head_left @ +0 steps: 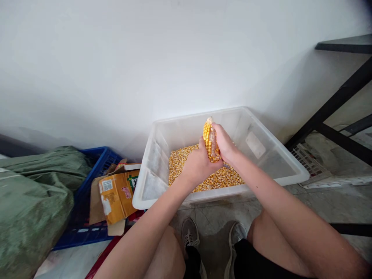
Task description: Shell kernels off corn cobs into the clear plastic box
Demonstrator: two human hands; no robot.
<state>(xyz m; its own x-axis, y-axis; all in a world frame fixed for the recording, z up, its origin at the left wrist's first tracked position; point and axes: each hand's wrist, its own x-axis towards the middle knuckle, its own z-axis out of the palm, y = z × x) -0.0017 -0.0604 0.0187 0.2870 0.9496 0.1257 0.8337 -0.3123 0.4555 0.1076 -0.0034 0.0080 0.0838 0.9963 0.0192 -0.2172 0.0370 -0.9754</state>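
One ear of corn (207, 136), part of its rows stripped bare, is held pale end up above the loose kernels (180, 159) in a translucent tub (217, 195); its lower part is clasped by the left grip (199, 162); its right side is held by the right grip (224, 143), the thumb set near the upper end; to the left of the tub, a blue crate (84, 241) is partly covered by a green sack (31, 209) and an orange carton (117, 197); at right, a black frame (331, 112) is seen.
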